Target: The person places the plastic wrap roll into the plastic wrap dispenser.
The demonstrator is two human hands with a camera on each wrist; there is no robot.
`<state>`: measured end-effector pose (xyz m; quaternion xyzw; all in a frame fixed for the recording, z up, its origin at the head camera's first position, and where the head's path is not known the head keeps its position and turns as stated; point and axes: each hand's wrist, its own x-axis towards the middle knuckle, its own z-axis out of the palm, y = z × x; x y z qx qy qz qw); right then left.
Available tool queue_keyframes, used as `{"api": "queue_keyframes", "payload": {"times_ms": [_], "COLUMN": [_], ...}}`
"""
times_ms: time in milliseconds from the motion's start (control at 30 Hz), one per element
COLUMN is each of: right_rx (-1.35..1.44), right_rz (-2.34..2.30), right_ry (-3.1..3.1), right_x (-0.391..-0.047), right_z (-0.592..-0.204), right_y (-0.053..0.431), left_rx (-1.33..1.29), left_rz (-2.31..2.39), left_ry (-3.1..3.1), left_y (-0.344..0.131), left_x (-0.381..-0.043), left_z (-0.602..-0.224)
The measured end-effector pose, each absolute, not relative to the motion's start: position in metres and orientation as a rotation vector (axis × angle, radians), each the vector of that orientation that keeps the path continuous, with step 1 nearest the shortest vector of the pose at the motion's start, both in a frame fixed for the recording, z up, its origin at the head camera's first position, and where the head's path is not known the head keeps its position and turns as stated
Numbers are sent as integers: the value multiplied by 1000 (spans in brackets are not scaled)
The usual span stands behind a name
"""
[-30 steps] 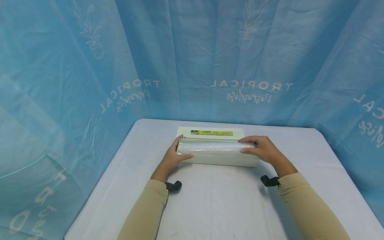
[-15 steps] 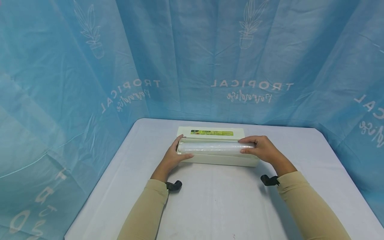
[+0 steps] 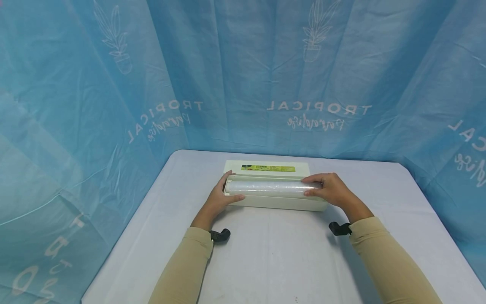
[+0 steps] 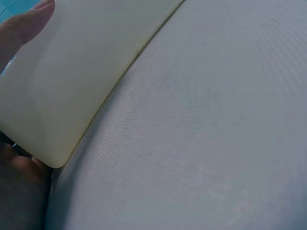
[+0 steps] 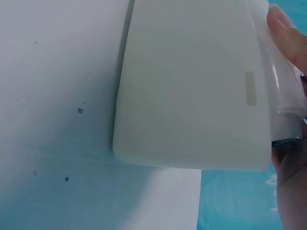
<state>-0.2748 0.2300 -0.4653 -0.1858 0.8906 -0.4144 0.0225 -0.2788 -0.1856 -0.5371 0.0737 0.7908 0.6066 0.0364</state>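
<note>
A long pale cling film box [image 3: 281, 203] rests on the table, its lid [image 3: 231, 165] swung back and bearing a yellow-green label. Inside lies a shiny roll of cling film [image 3: 269, 186], its right end a little raised. My left hand [image 3: 215, 202] grips the box's left end, thumb on the front wall and fingers behind; the left wrist view has the thumb on the box wall [image 4: 81, 81]. My right hand [image 3: 336, 192] holds the roll's right end between thumb and fingers. In the right wrist view, the roll [image 5: 280, 91] protrudes above the box wall [image 5: 192, 86].
A white cloth covers the table [image 3: 281, 253]. Blue printed curtains [image 3: 243, 76] hang behind and along both sides. Each wrist carries a black camera mount [image 3: 220, 235].
My right hand has shifted very slightly left and down with the roll's end, most recently. The left hand and the box stay in place.
</note>
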Motion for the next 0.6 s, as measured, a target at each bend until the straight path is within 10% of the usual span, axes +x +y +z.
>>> {"api": "queue_keyframes", "payload": {"times_ms": [600], "right_rx": [-571], "right_rz": [-1211], "right_ry": [2790], "right_x": [-278], "right_z": [-470], "right_y": [229], "left_rx": [258], "left_rz": [1874], "left_ry": [2432], "left_y": [-186], "left_x": [-279], "left_z": [-539]}}
